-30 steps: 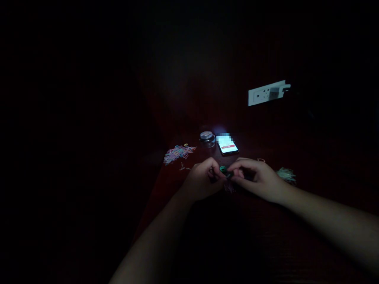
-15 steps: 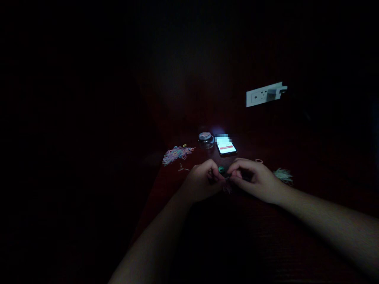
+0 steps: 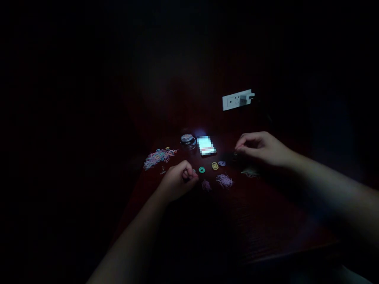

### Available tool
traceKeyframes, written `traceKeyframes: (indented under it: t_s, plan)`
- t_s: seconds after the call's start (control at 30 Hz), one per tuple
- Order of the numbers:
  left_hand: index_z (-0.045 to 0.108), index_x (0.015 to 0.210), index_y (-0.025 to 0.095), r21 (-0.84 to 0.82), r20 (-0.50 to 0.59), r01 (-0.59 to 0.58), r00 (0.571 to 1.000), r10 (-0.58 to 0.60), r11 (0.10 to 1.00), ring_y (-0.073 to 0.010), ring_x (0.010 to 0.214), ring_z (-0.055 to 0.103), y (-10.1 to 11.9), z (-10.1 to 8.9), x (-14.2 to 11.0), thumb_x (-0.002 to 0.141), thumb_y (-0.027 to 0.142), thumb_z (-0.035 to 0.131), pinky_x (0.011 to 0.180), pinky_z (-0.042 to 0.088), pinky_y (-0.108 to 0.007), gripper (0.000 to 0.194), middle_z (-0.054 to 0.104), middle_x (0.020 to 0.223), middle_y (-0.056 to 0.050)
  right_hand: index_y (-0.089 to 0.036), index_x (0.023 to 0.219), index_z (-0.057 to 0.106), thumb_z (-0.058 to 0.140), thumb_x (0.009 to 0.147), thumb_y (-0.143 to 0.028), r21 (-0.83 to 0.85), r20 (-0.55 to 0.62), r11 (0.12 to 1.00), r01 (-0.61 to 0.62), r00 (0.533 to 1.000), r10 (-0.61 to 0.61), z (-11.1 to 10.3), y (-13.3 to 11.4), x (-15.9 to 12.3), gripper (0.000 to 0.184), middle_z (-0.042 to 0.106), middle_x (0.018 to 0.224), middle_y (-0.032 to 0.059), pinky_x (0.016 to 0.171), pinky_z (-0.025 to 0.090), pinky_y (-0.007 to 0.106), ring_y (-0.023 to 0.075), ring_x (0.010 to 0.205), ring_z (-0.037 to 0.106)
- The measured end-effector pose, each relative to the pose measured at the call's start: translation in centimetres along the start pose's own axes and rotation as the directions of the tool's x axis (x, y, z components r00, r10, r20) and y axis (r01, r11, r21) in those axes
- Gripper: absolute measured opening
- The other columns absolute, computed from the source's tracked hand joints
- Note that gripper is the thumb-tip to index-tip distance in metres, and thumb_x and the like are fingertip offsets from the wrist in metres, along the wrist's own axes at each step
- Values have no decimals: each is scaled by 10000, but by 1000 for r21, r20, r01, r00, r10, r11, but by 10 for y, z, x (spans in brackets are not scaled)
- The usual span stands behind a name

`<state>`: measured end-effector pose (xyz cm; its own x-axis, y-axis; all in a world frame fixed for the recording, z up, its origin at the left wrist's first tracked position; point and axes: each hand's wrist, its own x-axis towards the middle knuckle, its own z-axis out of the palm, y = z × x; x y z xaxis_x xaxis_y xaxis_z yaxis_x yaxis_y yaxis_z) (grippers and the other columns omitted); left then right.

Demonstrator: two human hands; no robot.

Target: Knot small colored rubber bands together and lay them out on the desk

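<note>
Your right hand is raised over the right part of the surface, its grip pinched narrow, thumb and forefinger tips together on a small dark band. Your left hand is low near the left edge, its grip drawn in narrow with the fingers curled; you have a pale loop right at those fingertips, but I cannot tell whether you hold it.

Half a second ago your hands met in the middle; now they are well apart, the right one having swung outward and toward the far edge. That uncovers the yellow roll, the purple roll beside it and the lilac pile.

Between your hands you also have the green roll and, nearer you, the pink pile. The mixed pile lies by the left edge, toward the far left corner. The jar and lit phone stand side by side toward the far edge, below the socket. Your right forearm and its shadow crowd the pale pile, and your left hand stands in front of a few small loops.
</note>
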<state>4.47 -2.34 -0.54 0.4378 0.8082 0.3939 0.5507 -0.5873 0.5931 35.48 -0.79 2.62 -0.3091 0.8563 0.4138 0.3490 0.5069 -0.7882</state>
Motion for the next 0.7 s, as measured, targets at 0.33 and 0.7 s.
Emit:
traceKeyframes:
  t_s: [0.33,0.7]
  plan:
    - [628,997,200,458,-199,391,920,-337,798,-213,921,654,-71,-45,-5,803,347,604,843,507,-326,245,689,1037,-63,-168,782,696,692,707,-440,-70,194,970,-231,951,241,-38,66,-9,282,653,721,11,672,451,297,146,672,572]
    - [694,1089,216,531,-217,540,832,-510,654,-235,1043,654,-107,-51,-6,845,329,566,931,479,-306,298,683,1190,-76,-152,772,681,648,728,-452,-148,292,971,-190,929,226,-33,67,-9,305,595,699,3,675,420,289,137,665,522]
